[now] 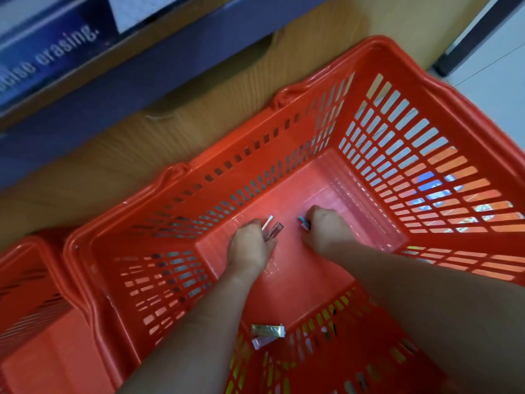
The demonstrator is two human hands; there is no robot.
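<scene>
Two flat silvery packets (pixel 274 228) pinched by left fingers (pixel 253 223); right fingers (pixel 314 213) pinch blue wrapper (pixel 303 223).

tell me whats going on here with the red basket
A person has both hands down at the bottom of a red basket. The left-hand grip holds a few slim silvery packets, and the right-hand grip holds a small blue-and-red item. Two small boxes lie by the basket's near wall. A second red basket sits to the left.
</scene>
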